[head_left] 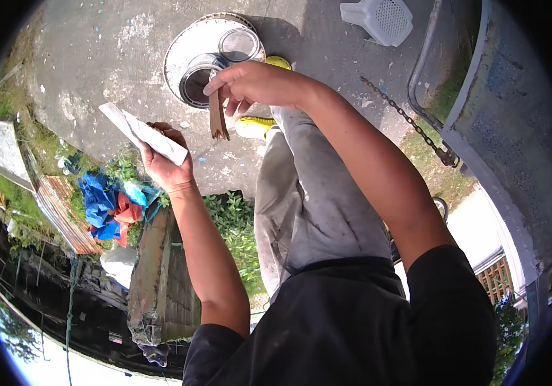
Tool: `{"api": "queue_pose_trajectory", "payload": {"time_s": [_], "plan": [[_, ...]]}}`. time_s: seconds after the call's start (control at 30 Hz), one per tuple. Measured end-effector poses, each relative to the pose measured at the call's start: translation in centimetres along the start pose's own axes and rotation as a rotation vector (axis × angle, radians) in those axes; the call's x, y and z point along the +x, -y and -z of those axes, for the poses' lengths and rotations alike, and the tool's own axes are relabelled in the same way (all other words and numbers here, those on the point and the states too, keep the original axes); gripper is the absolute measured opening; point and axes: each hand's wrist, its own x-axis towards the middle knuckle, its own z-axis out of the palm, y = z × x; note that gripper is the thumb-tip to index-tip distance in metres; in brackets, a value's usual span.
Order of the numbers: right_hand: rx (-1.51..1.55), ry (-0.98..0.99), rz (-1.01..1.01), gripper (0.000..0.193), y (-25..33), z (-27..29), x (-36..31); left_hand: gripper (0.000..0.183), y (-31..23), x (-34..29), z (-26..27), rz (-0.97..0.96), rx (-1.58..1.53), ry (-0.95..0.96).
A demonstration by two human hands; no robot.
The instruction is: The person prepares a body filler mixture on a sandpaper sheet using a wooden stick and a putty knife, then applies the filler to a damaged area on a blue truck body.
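Observation:
My left hand (168, 165) is closed around a long, flat white piece (135, 130), holding it at a slant over the concrete. Between the fingers of my right hand (253, 85) is a brown wooden stick (217, 116) with a splintered lower end. It hangs beside the mouth of an open metal can (195, 89), whose dark inside shows. The can and a round metal lid (238, 44) rest on a round white bucket top (178, 54). My right hand partly covers the can's side.
My yellow shoes (254, 127) stand close to the bucket. A white plastic seat (385, 20) lies at the far right, near a metal pipe and a rusty chain (404, 116). Blue and red plastic sheets (100, 201) lie left, by plants and a concrete block (160, 283).

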Motion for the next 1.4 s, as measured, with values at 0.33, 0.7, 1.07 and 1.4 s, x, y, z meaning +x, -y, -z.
{"api": "queue_pose_trajectory", "payload": {"time_s": [0.33, 0.7, 1.07, 1.4], "plan": [[-0.519, -0.403, 0.492, 0.04, -6.2, -3.7, -3.7, 0.03, 0.4, 2.4, 2.7, 0.163, -0.043, 0.054], [-0.457, -0.671, 0.63, 0.029, -10.7, -4.8, -4.1, 0.031, 0.6, 4.7, 5.7, 0.196, -0.038, 0.061], [-0.497, -0.77, 0.784, 0.023, -10.6, -5.1, -4.1, 0.04, -0.2, 6.8, 8.3, 0.173, 0.1, 0.128], [-0.481, -0.966, 1.038, 0.02, -13.1, -4.4, 2.5, 0.044, 0.2, 6.9, 8.0, 0.264, 0.062, 0.212]]}}
